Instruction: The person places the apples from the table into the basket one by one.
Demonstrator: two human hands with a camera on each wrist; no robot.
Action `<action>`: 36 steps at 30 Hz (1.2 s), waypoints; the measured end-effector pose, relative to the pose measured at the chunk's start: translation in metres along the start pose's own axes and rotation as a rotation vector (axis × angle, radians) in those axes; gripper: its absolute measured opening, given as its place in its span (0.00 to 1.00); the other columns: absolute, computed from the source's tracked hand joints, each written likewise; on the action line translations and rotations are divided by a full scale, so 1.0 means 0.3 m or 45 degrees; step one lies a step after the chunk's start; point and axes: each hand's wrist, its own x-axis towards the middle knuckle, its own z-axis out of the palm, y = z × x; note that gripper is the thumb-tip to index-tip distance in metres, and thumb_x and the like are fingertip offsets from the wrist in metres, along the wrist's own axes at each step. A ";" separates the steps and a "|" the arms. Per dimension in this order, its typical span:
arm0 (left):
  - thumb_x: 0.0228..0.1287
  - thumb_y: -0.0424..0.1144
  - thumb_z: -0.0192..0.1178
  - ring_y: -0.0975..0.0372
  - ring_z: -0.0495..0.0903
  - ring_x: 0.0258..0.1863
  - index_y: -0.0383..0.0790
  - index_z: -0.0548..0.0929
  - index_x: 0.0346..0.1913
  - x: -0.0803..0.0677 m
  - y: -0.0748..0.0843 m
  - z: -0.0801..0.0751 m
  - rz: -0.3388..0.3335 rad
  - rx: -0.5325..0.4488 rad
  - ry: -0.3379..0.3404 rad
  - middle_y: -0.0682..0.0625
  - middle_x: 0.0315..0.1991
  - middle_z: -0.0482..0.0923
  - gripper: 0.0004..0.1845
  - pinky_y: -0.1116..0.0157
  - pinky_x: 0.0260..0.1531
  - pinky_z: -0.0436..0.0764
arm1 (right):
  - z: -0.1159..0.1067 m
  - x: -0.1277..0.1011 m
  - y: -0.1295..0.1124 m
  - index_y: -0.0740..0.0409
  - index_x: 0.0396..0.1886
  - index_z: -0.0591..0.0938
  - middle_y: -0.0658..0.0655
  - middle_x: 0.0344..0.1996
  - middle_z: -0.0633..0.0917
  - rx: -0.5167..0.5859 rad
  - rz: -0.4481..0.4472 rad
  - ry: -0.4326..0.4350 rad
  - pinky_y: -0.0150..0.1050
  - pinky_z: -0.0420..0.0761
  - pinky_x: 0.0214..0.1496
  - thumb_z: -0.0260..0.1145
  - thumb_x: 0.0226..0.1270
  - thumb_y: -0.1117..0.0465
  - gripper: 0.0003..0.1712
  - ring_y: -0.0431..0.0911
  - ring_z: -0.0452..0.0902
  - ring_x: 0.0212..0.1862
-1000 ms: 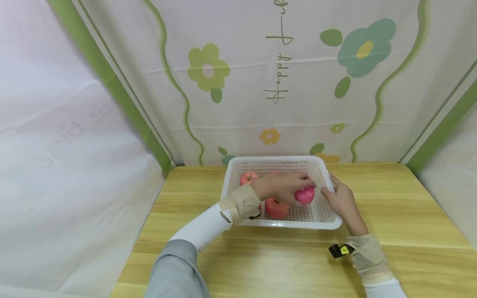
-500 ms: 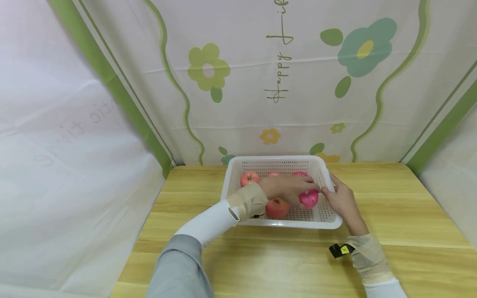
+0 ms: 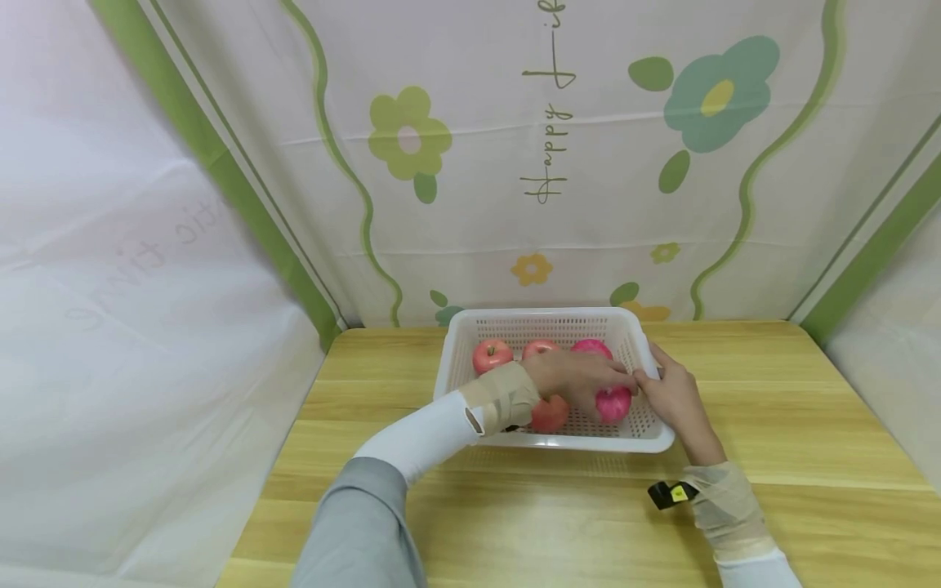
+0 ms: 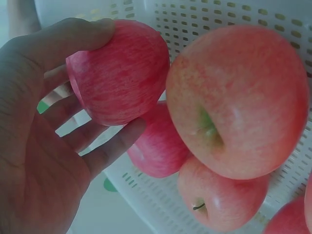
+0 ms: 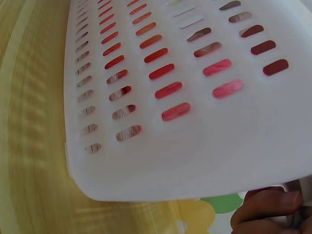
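Note:
My left hand [image 3: 584, 382] reaches into a white perforated plastic basket [image 3: 559, 443] and holds a deep pink apple [image 4: 119, 73] near the basket's right end. In the left wrist view its thumb lies over the apple and the fingers come round from below. A second deep pink apple [image 3: 591, 348] sits behind it, partly covered by the hand. A larger paler apple [image 4: 239, 102] is just beside the held one. My right hand [image 3: 676, 400] grips the basket's right rim; in the right wrist view only its curled fingers [image 5: 265, 212] show, at the lower right corner.
More red apples lie in the basket, one at the back left [image 3: 492, 356] and one at the back middle [image 3: 540, 348]. The basket stands at the far edge of a wooden table [image 3: 529, 523]. A flower-printed cloth [image 3: 470, 204] hangs close behind it.
My left hand has shifted right and slightly toward the front with the pink apple in it. The second pink apple behind has come into sight. My right hand has stayed on the rim.

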 end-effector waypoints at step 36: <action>0.70 0.52 0.70 0.69 0.67 0.74 0.67 0.64 0.81 0.053 0.019 0.050 -0.108 0.050 -0.118 0.62 0.77 0.65 0.40 0.64 0.75 0.71 | -0.004 -0.005 -0.007 0.64 0.86 0.53 0.87 0.64 0.74 -0.003 0.001 -0.008 0.51 0.93 0.37 0.56 0.81 0.58 0.42 0.74 0.86 0.53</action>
